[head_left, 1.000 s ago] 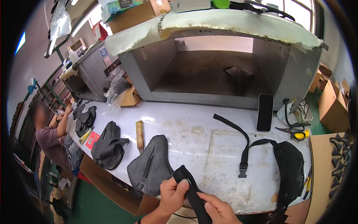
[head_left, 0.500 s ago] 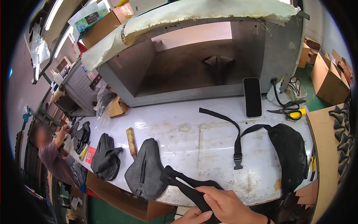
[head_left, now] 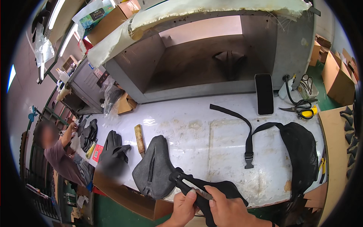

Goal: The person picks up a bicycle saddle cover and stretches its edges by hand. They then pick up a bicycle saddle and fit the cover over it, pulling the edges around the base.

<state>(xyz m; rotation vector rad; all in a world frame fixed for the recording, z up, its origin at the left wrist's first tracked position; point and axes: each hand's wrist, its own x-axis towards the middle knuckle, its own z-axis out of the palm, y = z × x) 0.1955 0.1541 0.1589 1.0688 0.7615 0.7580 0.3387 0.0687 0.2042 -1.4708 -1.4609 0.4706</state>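
Near the front edge of the white table I hold a black piece shaped like a bicycle saddle (head_left: 227,188), its narrow nose pointing to the upper left and a long slot down its middle. My left hand (head_left: 183,210) pinches its near side, thumb on top. My right hand (head_left: 228,209) grips it further right, with the index finger stretched along the slot's edge. Just left of the nose lies a dark grey saddle (head_left: 154,170) with a lengthwise groove. Beside that rests a worn wooden-handled tool (head_left: 140,139), its far part hidden under the saddle.
A grey metal oven-like box (head_left: 200,89) spans the back, a dark saddle shape (head_left: 230,62) inside. On the right are a phone (head_left: 264,94), scissors (head_left: 298,108) and a black waist bag (head_left: 298,155) with strap. A person (head_left: 62,159) works at far left; a cardboard box (head_left: 124,202) sits below.
My left hand has come up and left along the black saddle piece, showing more of itself. The piece has turned slightly, exposing more of its far wing. The whole view has shifted a little.
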